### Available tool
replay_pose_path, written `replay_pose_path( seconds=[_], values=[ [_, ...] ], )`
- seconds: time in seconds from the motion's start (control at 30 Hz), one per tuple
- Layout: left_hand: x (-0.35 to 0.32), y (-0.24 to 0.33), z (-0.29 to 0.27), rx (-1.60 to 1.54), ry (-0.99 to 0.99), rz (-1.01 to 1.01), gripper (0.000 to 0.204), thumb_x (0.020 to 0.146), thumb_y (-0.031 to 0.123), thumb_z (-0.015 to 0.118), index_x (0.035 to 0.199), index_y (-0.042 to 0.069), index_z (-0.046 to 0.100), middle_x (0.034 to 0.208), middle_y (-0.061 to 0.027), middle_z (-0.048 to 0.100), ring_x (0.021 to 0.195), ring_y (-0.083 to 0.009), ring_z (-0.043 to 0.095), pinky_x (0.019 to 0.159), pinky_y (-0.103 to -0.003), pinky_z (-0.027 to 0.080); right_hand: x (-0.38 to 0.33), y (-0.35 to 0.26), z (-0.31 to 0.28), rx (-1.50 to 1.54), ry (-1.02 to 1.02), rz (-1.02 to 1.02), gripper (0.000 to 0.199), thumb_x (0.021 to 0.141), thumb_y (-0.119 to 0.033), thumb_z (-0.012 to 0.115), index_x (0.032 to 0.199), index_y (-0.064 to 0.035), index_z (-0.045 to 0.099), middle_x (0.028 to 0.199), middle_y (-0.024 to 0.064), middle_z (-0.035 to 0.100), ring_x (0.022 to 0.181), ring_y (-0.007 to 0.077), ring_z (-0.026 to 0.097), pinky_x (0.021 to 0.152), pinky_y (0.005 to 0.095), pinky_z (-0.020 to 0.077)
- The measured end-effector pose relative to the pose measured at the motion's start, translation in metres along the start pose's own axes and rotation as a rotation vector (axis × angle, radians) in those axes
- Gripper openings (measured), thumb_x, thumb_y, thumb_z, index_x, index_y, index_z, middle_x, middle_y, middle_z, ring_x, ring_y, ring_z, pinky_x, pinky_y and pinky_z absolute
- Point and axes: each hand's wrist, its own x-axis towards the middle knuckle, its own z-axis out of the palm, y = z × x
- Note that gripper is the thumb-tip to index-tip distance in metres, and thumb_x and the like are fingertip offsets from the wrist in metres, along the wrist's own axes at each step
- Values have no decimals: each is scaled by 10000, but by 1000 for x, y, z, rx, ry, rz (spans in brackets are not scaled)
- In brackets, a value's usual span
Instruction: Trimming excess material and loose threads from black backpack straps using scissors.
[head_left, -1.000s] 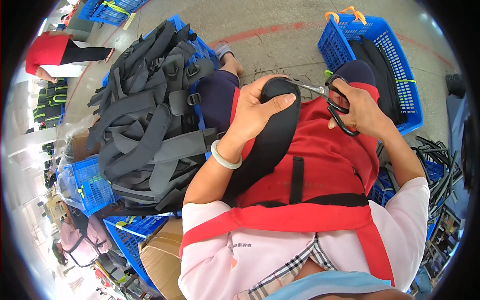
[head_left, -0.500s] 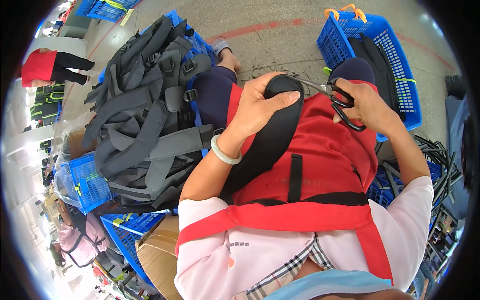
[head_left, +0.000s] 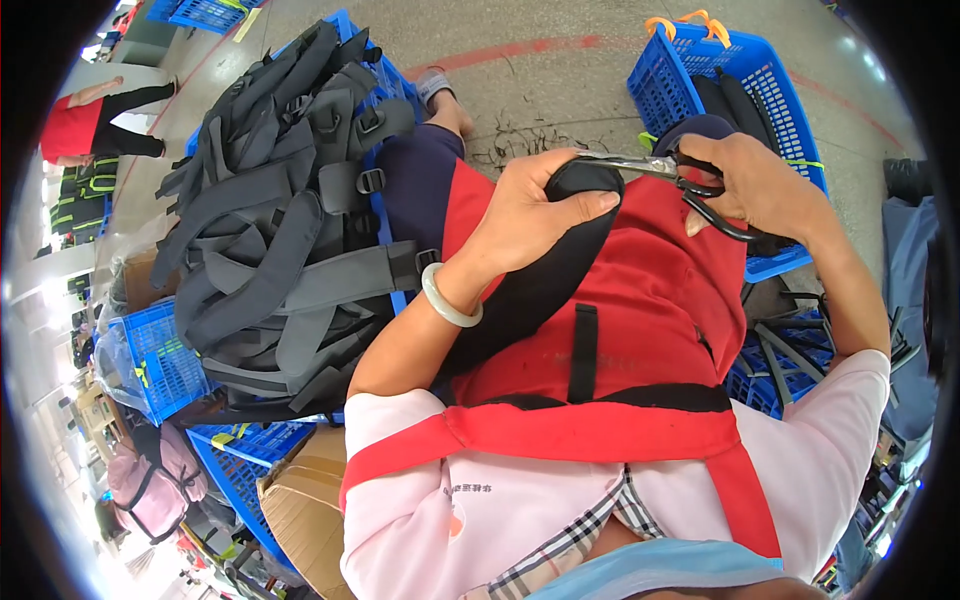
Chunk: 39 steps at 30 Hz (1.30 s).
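Far to your left another person (head_left: 85,125) in a red top bends over. Nearer, a heap of grey backpack straps (head_left: 285,215) fills a blue crate (head_left: 160,360), just beside your knee. Your left hand (head_left: 530,215), a pale bangle (head_left: 447,300) on its wrist, closes around the rounded end of a black padded strap (head_left: 545,270) lying across your red apron (head_left: 640,300). Your right hand (head_left: 760,185) has its fingers through the handles of black scissors (head_left: 690,185), whose blades meet the strap's tip. Behind it stands a blue basket (head_left: 745,90) with orange handles.
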Motion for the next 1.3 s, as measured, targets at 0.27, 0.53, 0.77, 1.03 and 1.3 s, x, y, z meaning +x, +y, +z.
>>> replay_pose_path(
  seconds=[0.27, 0.53, 0.77, 1.03, 1.3],
  values=[
    [2, -3, 5, -8, -16, 18, 126, 833, 83, 719, 913, 9, 656, 734, 46, 579, 685, -31, 490, 607, -206, 411, 2, 1, -16, -142, -34, 19, 538, 652, -341, 824, 879, 16, 492, 668, 184, 535, 685, 423, 497, 620, 441, 392],
    [4, -9, 12, 67, -66, 20, 91, 816, 72, 731, 850, 13, 670, 727, 28, 576, 697, -43, 508, 633, -217, 423, 0, -12, -32, -237, -56, -53, 561, 637, -392, 824, 826, 8, 478, 635, 160, 481, 638, 390, 471, 593, 441, 369],
    [6, -11, 13, 20, -103, -17, 131, 813, 69, 731, 917, 8, 680, 848, 5, 617, 766, -64, 546, 690, -226, 449, 11, -2, -37, -220, -142, 7, 566, 657, -380, 830, 765, 20, 446, 624, 95, 375, 567, 252, 359, 549, 354, 338],
    [13, -29, 7, -235, 270, 90, 190, 925, 54, 571, 1109, 20, 542, 913, -8, 571, 794, -80, 525, 736, -222, 448, 58, 2, 75, 810, 10, -217, 226, 811, -152, 741, 910, -38, 573, 733, -61, 489, 665, 44, 429, 550, 219, 343],
    [-73, 70, 26, 343, -324, 400, 128, 784, 6, 692, 903, -3, 643, 847, -115, 661, 783, -260, 639, 720, -334, 503, 31, 92, 17, 1178, 423, -578, 325, 782, -285, 707, 945, -40, 569, 859, 19, 595, 758, 94, 565, 668, 241, 457]
  ],
)
